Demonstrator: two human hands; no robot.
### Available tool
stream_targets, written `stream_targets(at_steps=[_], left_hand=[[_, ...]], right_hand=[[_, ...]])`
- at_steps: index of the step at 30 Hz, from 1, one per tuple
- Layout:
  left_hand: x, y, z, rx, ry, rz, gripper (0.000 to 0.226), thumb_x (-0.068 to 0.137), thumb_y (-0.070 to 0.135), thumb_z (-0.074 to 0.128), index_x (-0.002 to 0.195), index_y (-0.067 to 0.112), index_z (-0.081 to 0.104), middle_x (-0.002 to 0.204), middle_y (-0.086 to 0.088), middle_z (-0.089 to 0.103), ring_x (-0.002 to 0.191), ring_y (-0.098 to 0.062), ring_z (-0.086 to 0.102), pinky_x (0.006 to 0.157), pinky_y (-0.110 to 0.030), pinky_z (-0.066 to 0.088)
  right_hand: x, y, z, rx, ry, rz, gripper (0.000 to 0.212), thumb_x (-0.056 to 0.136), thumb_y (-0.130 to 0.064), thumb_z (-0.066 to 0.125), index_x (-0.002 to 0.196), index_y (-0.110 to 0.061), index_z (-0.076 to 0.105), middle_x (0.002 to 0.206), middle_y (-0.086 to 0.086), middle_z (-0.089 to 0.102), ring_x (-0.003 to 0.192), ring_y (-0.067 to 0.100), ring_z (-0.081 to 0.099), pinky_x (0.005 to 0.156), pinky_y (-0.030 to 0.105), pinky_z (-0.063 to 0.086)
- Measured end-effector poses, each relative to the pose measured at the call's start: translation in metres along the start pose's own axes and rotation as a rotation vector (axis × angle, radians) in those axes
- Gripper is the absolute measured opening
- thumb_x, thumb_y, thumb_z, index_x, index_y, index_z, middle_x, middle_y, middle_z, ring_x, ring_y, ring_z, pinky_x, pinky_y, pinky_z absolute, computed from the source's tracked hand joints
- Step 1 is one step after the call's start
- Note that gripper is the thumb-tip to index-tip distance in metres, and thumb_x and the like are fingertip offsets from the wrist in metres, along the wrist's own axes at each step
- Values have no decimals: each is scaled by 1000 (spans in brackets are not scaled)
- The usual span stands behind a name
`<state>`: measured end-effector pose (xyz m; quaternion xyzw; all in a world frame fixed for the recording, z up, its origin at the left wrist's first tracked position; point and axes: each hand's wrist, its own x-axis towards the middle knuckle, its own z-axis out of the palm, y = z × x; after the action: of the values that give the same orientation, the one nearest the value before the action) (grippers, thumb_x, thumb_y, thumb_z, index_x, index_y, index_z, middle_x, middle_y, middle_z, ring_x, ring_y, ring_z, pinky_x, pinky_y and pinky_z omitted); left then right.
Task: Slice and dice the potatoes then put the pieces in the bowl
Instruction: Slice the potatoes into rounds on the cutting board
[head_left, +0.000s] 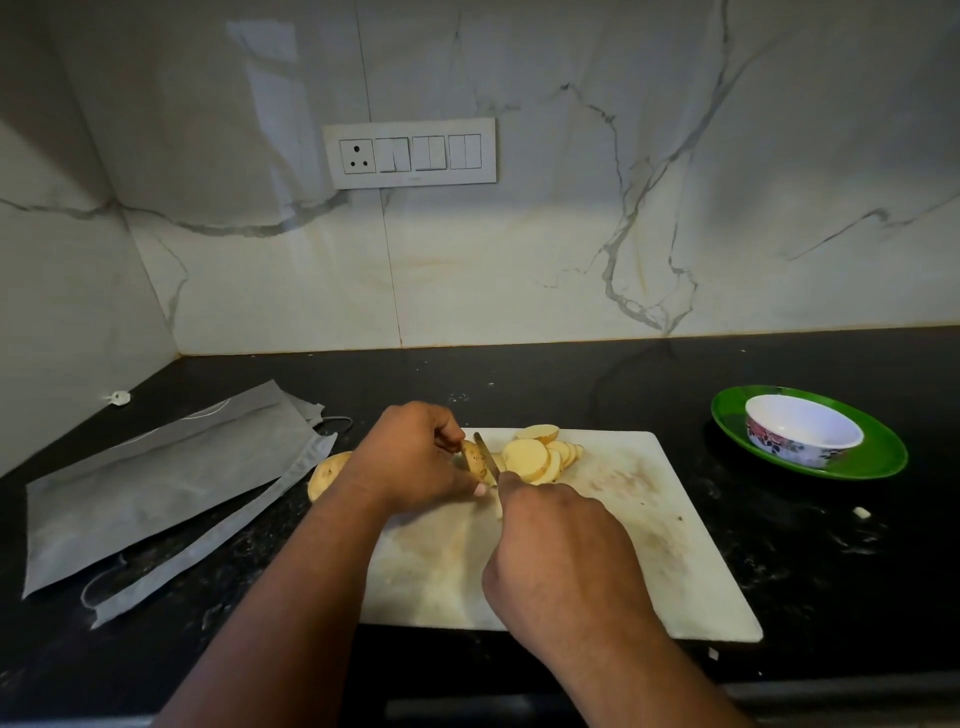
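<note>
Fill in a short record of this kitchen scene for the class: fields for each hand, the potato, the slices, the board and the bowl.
left hand: left hand holds the potato end on the board
right hand: right hand grips the knife, blade at the potato end
slices: round slices lie in a row right of the blade
second potato: whole potato at the board's left edge
board: white board on the black counter
bowl: white flowered bowl, no pieces visible inside, on a green plate
</note>
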<state>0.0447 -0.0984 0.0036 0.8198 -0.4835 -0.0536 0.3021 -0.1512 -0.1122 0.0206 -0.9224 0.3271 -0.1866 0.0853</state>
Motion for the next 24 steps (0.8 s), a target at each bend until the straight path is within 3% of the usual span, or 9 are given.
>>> stream_targets(at_steps=[5, 9, 19, 24], left_hand=[[0, 1, 1, 5, 0, 24, 35, 63, 34, 99, 85, 27, 73, 82, 12, 72, 75, -5, 67, 67, -23, 56], [1, -2, 0, -9, -6, 23, 30, 66, 28, 97, 83, 28, 73, 83, 12, 73, 76, -6, 68, 71, -26, 58], [2, -2, -4, 9, -40, 4, 48, 55, 39, 103, 90, 25, 74, 88, 12, 71, 80, -2, 66, 67, -19, 54], [1, -4, -5, 20, -24, 4, 45, 57, 41, 102, 90, 25, 75, 88, 11, 72, 81, -3, 67, 75, -28, 60]], right_hand=[[16, -1, 4, -5, 9, -16, 29, 91, -21, 54, 120, -22, 58, 100, -1, 66, 75, 17, 54, 64, 26, 45], [27, -7, 7, -18, -33, -28, 23, 92, -20, 55, 114, -19, 61, 96, 0, 66, 71, 16, 51, 60, 26, 45], [-3, -1, 5, -17, -105, -18, 38, 89, -18, 55, 126, -26, 56, 107, -2, 64, 92, 18, 63, 75, 29, 51], [4, -3, -4, -65, -128, -24, 22, 88, -17, 56, 108, -21, 62, 90, -1, 59, 75, 17, 54, 67, 28, 49]])
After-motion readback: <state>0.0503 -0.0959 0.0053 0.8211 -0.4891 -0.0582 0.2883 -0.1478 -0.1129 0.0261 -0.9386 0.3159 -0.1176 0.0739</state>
